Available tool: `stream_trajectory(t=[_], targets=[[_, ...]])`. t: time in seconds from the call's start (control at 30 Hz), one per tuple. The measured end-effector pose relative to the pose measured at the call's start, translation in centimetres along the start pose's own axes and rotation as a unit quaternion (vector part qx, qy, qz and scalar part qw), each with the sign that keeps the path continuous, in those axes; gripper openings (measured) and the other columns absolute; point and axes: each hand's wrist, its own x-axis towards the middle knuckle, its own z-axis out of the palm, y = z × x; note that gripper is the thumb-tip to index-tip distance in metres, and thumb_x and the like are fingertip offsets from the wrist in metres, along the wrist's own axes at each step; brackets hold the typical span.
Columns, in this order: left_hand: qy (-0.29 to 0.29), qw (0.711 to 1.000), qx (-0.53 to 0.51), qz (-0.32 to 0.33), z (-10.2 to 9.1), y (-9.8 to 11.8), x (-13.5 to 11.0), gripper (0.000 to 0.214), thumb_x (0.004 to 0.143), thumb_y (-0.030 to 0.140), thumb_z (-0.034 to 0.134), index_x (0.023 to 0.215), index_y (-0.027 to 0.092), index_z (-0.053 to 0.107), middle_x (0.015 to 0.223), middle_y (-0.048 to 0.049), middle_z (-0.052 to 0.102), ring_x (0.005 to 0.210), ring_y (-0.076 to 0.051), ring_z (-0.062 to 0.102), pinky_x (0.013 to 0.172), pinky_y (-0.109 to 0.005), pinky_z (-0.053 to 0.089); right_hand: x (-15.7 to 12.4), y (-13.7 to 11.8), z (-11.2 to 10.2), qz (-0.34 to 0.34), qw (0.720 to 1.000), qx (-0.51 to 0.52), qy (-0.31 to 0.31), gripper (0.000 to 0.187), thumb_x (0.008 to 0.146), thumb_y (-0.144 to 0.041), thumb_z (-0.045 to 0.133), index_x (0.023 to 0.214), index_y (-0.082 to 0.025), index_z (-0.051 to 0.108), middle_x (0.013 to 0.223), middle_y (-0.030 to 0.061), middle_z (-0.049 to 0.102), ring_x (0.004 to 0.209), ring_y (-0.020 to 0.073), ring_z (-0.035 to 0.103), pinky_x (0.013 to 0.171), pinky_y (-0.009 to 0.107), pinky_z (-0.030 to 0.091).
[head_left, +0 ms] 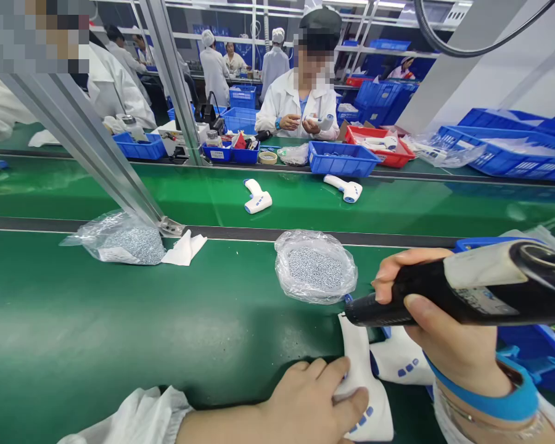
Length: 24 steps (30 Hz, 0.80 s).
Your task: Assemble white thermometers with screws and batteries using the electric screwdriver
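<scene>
A white gun-shaped infrared thermometer (374,401) with blue buttons lies on the green bench, pinned and gripped by my left hand (308,398), its thumb across the body. My right hand (457,348), wearing a blue wristband, is wrapped around a black electric screwdriver (425,290) held nearly level. The screwdriver's nose is at the handle end of the thermometer; whether the bit touches it I cannot tell. Another thermometer (404,361) lies just right of the first, partly behind it and my right hand. Beyond the nose sits an open clear bag of small screws (315,268).
A second screw bag (134,242) and a white paper scrap (184,248) lie by the metal post (115,154). Two thermometers (258,197) (346,188) rest on the green conveyor (203,191). A blue bin (536,357) stands right. A co-worker (300,102) sits opposite, holding a part.
</scene>
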Motion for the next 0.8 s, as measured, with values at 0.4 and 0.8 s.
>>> stream_trajectory(t=[0.4,0.8], targets=[[-0.063,0.998,-0.007,-0.012,-0.9,0.7,0.3,0.067,0.073,0.055,0.065,0.126,0.022,0.039,0.127,-0.0127,0.050,0.083,-0.024,0.058,0.048,-0.030,0.052,1.4,0.4,0.7,0.027,0.999,-0.026,-0.028,0.026,0.081,-0.023,0.062,0.104,-0.024,0.049,0.073,-0.0002,0.057,0.058,0.0157,0.054,0.055,0.030,0.047],[-0.036,0.999,0.039,-0.001,-0.9,0.4,0.2,0.072,0.070,0.059,0.065,0.127,0.021,0.040,0.125,-0.0119,0.053,0.082,-0.023,0.058,0.050,-0.028,0.049,0.8,-0.2,1.7,-0.017,0.997,-0.072,-0.022,0.028,0.082,-0.022,0.062,0.106,-0.026,0.047,0.079,0.0003,0.060,0.062,0.0161,0.058,0.056,0.030,0.050]])
